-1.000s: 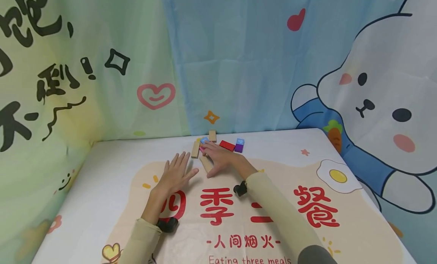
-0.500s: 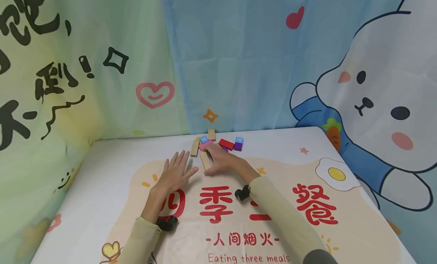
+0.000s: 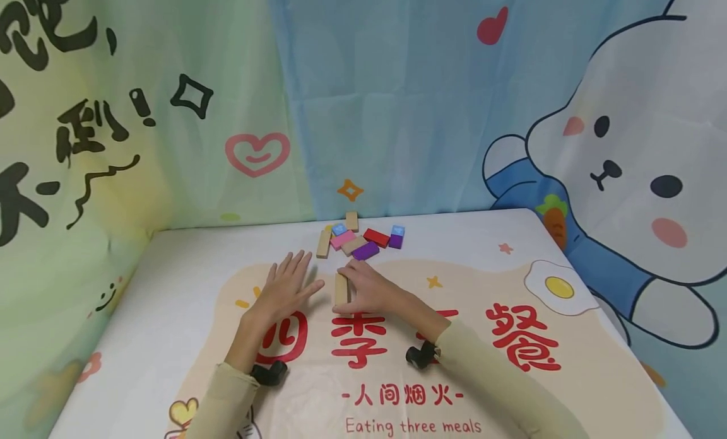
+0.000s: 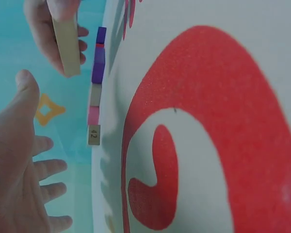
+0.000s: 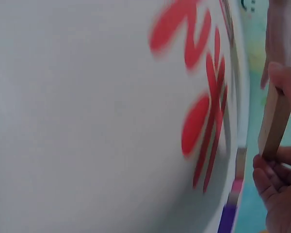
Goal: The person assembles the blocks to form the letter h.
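Note:
My right hand pinches a plain wooden block by its two ends, thumb at the near end and fingers at the far end. In the right wrist view the same wooden block appears raised off the table. To its left, my left hand is spread with fingers straight and holds nothing. Beyond both hands lies a loose group of blocks, among them a purple block, a pink block, a red block and another plain wooden block.
A blue block and a wooden block are near the table's back edge, close to the curtain. Another purple block lies at the group's right end. The printed tablecloth covers the table.
My right hand has drawn the wooden block out of the group, towards me, uncovering the purple block and a wooden one. The left hand has barely moved.

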Demonstrator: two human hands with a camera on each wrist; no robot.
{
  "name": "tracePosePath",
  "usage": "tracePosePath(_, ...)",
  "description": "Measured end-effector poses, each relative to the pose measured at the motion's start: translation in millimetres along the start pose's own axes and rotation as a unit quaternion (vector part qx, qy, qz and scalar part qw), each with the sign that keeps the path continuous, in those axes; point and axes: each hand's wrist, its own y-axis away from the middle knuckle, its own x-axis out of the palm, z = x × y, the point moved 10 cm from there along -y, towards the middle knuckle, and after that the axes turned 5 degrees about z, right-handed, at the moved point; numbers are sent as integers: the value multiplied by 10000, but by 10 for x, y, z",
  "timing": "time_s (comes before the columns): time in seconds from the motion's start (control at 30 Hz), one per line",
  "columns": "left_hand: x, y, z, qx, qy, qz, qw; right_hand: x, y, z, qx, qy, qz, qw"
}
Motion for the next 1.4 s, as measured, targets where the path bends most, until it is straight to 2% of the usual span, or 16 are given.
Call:
tracePosePath(0.17, 5, 37, -4, 72, -23, 48, 10000, 101, 147, 233, -207, -151, 54, 9997)
tracePosePath(0.33, -21, 80, -37, 280, 103, 56, 9995, 213, 204, 361, -229, -138, 123, 9996)
tracePosePath(0.47, -27, 140, -49, 403, 401, 138, 9983, 314, 243, 415, -258, -52, 94, 9996)
tracePosePath(0.6, -18, 261, -60, 487, 616, 236, 9966, 402, 309, 475, -290, -114, 59, 9995)
tracePosePath(0.77, 17, 435, -86, 645, 483, 347, 9961, 480, 367, 564, -286, -126, 104, 9995)
tracePosePath(0.9, 27, 520, -123, 775, 326, 386, 9957, 508, 392, 618, -297, -118, 137, 9994)
tracePosePath(1.1, 39, 590, -152, 827, 109, 356, 9959, 511, 436, 680, -451, 124, -16, 9989)
tracePosePath(1.4, 65, 655, -203, 999, -14, 410, 9942, 536, 459, 761, -407, 784, -12, 9961)
